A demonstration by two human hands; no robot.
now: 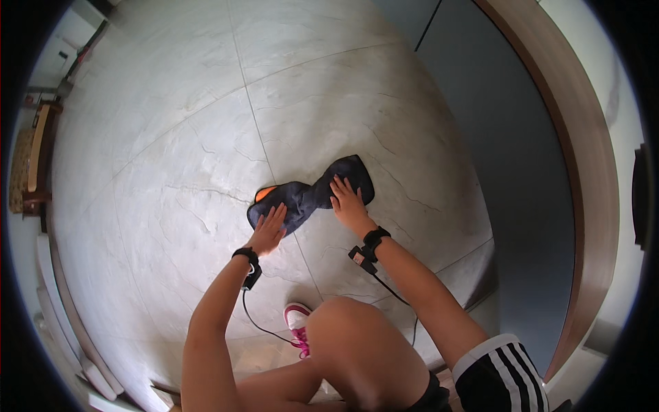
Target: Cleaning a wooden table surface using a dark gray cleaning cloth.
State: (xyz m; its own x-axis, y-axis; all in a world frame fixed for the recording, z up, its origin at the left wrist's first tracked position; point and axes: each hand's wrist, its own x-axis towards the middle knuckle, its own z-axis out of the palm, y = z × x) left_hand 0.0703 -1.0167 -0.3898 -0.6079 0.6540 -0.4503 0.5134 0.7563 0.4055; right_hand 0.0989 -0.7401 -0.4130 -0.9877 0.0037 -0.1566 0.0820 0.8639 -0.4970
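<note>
A dark grey cloth (pixel 298 198) with a black edge lies bunched on the tiled floor, pinched narrow at its middle. A small orange patch (pixel 265 193) shows at its upper left edge. My left hand (pixel 269 229) rests flat on the cloth's left part, fingers extended. On the right part lies my right hand (pixel 350 202), palm down with the fingers somewhat apart. Neither hand visibly grips the fabric. The palms' undersides are hidden. Each wrist wears a black strap with a small device and a cable.
Pale marbled floor tiles (pixel 195 123) surround the cloth. A grey panel (pixel 494 154) with a wooden frame (pixel 592 154) runs along the right. My bent knee (pixel 355 329) and a pink-laced shoe (pixel 297 324) are close below. Wooden furniture (pixel 38 154) stands at the far left.
</note>
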